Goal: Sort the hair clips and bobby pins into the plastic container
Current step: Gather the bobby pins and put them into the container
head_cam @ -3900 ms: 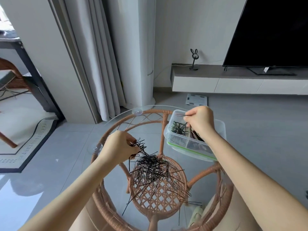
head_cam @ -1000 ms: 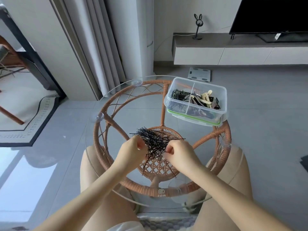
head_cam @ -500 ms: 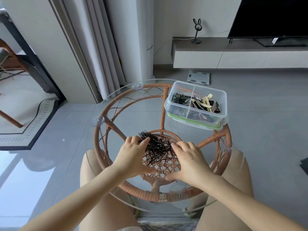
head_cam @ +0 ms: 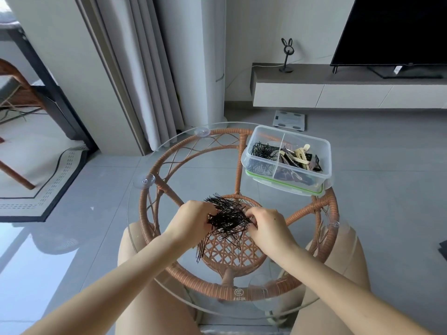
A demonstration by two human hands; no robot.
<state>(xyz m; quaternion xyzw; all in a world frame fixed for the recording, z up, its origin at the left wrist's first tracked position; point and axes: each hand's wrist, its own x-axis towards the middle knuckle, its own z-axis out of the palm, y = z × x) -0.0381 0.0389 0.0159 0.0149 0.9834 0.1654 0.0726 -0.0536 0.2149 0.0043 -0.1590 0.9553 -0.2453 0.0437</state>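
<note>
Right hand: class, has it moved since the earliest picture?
Yes. The right hand left the container and came nearer the person, to the pins.

Your fingers (head_cam: 203,210) end hidden among the bobby pins (head_cam: 227,220); the television (head_cam: 391,30) is cropped top and right.

Person, one. Left forearm (head_cam: 135,269), from 7 o'clock, and right forearm (head_cam: 338,279), from 5 o'clock: bare as far as seen. Left hand (head_cam: 193,220) and right hand (head_cam: 268,228): bare, with one small dark dot on the right's back. Left knee (head_cam: 135,240) at 8 o'clock, right knee (head_cam: 348,243) at 4 o'clock: clothed or bare, cannot tell.
</note>
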